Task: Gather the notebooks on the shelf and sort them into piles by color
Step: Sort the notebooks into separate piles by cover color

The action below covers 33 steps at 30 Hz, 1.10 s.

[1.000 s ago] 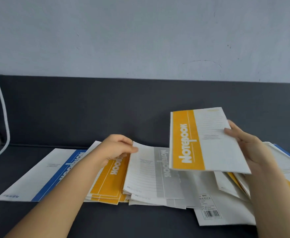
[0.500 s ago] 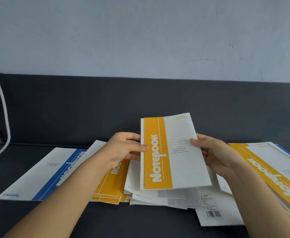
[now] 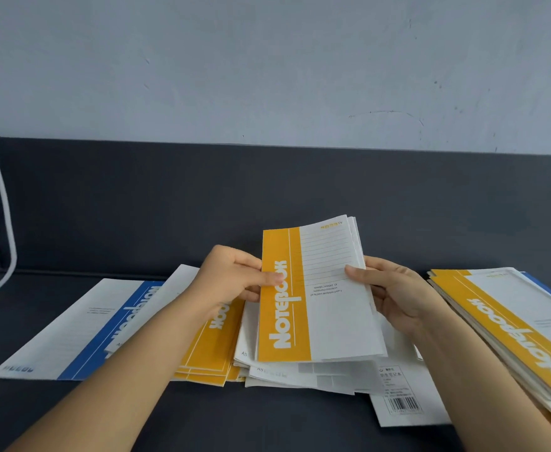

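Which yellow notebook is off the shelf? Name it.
The middle yellow notebook, held by left hand and right hand; the left yellow pile and right yellow pile lie flat.

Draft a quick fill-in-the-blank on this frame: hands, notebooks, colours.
1. The left hand and right hand hold up a white paper notebook with a ____ band.
2. White letters on that band read ____.
3. The flat white notebook lying farthest left on the dark grey shelf has a ____ band.

Missing words: yellow; Notebook; blue.
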Each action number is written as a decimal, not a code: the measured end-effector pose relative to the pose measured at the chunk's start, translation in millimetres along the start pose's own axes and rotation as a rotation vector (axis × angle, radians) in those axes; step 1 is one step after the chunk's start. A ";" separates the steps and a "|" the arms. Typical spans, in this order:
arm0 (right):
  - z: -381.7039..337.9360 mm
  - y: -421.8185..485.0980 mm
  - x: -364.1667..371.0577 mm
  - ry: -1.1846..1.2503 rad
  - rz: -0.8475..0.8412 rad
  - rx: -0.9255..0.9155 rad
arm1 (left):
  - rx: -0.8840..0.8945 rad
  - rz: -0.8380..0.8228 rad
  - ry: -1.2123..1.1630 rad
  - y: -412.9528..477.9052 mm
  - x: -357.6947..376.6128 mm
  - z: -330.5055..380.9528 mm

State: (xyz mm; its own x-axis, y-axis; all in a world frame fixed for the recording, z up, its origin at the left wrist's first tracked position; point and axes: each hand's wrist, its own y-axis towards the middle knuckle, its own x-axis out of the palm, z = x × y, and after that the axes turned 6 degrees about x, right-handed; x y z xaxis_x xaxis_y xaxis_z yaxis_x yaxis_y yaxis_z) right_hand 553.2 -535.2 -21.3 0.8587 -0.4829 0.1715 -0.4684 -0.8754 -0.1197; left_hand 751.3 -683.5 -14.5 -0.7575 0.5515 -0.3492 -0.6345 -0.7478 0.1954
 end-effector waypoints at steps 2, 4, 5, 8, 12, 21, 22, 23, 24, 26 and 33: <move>1.3 -0.3 1.6 -0.004 0.012 -0.014 | -0.012 0.030 0.003 1.9 -0.9 -1.0; 2.0 -0.9 2.8 -0.010 0.011 -0.013 | -0.041 0.037 -0.007 4.1 -2.2 -1.2; 2.0 -1.4 3.0 -0.011 0.003 -0.006 | -0.051 0.025 0.000 4.8 -2.8 -1.2; 1.4 -1.7 2.5 -0.011 0.003 0.000 | -0.066 -0.018 0.048 4.5 -6.1 0.4; -0.5 -0.3 -1.0 -0.026 0.040 0.027 | -0.004 0.004 0.118 6.2 -30.8 2.2; -0.4 -2.5 1.4 -0.066 -0.021 0.123 | 0.125 0.173 0.894 4.7 -68.1 4.8; 0.1 -2.2 1.4 -0.071 -0.013 0.126 | 0.140 0.134 0.970 5.4 -66.5 4.0; 0.5 -2.0 1.4 -0.073 -0.007 0.130 | 0.150 0.086 1.019 6.3 -64.5 1.6; 0.8 -2.0 1.1 -0.070 0.000 0.131 | 0.164 0.043 1.047 7.5 -61.4 -2.5; 0.8 -2.0 1.2 -0.052 0.004 0.124 | 0.214 -0.037 1.072 10.0 -52.2 -10.2; 1.9 1.1 -2.3 -0.058 0.024 0.123 | -0.037 -0.318 1.000 -3.7 -20.5 -5.4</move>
State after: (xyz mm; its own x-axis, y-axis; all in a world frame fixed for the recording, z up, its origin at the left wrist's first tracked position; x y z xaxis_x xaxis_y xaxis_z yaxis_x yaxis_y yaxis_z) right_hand 551.1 -535.0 -23.7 0.8599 -0.4983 0.1108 -0.4627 -0.8526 -0.2429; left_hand 770.1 -694.1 -12.9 -0.0741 0.1805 -0.9808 -0.7642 -0.6421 -0.0605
